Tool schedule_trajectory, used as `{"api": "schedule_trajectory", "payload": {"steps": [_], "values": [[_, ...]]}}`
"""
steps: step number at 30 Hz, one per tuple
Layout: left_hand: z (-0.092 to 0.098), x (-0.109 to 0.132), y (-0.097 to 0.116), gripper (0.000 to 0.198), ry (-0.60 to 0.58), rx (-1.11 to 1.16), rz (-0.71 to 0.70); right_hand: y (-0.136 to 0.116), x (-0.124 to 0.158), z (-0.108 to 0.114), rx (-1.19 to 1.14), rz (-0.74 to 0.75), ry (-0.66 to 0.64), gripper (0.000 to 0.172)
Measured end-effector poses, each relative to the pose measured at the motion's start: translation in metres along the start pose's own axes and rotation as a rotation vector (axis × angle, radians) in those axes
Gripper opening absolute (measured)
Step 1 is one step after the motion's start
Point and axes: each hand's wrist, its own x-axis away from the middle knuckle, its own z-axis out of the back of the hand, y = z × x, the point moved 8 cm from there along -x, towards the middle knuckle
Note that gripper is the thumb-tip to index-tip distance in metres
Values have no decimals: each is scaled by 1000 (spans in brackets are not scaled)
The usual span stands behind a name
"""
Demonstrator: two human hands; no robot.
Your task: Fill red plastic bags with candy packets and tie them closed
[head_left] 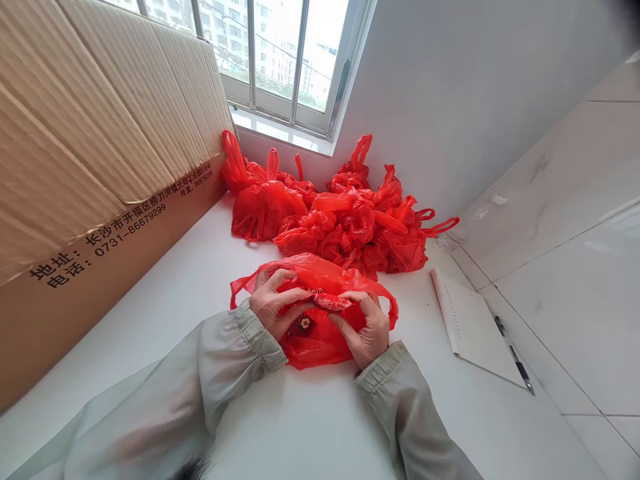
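An open red plastic bag (320, 350) lies on the white table in front of me, its handles spread to both sides. Over its mouth, a small red wrapped packet (331, 303) with pale printing is pinched between my two hands. My left hand (277, 300) closes on the packet's left end with thumb and fingers. At the other end, my right hand (367, 327) grips it the same way. Below the packet, inside the bag, shows a dark item with a white flower shape (305, 323); what it is I cannot make out.
Several tied red bags (350, 220) are heaped against the wall below the barred window. A large cardboard box (110, 147) stands along the left. To the right lie an open notebook (475, 330) and a pen (515, 357), beside the tiled wall.
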Motion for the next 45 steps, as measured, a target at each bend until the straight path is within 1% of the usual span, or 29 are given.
{"api": "schedule_trajectory", "payload": {"steps": [2,5,8,11,12,14,17,19,22,24,27,30,34,36,38,40,41,44,45], "values": [[0,0,2,26,17,-2,-13,-3,2,0,20,7,13,11],[2,0,3,26,56,-5,-30,-10,6,0,85,54,38,4],[6,-2,7,26,65,-1,-57,-20,9,6,151,190,106,14],[12,-4,8,26,61,40,-7,-27,10,11,208,306,170,23],[12,-4,8,30,44,63,14,-27,10,13,221,319,188,26],[8,-4,10,38,-28,91,34,-27,9,15,226,323,209,27],[-3,-2,8,46,-145,69,73,-28,9,14,201,309,203,21],[-8,-1,3,44,-182,79,121,-30,8,12,202,312,195,18],[-12,-3,-5,36,-208,151,187,-32,8,8,239,321,175,20],[-12,-3,-9,33,-208,196,238,-27,8,4,249,286,147,25],[-11,-4,-14,29,-190,216,280,-12,6,1,205,166,117,30],[-11,-3,-13,25,-180,246,257,2,5,3,109,47,96,31],[-11,-1,-15,24,-124,294,257,14,3,-2,-22,-90,-28,34],[-13,0,-17,26,-109,275,254,14,2,-5,-54,-122,-66,33],[-15,0,-18,27,-105,261,231,13,1,-7,-92,-124,-85,28],[-15,-1,-22,28,-91,257,225,14,-1,-8,-124,-126,-88,26],[-14,-2,-26,28,-77,254,251,17,-1,-6,-136,-142,-75,27],[-6,0,-43,27,-24,249,425,34,1,4,-143,-268,29,33],[-4,0,-44,26,-19,251,453,38,2,7,-138,-304,56,35]]}}
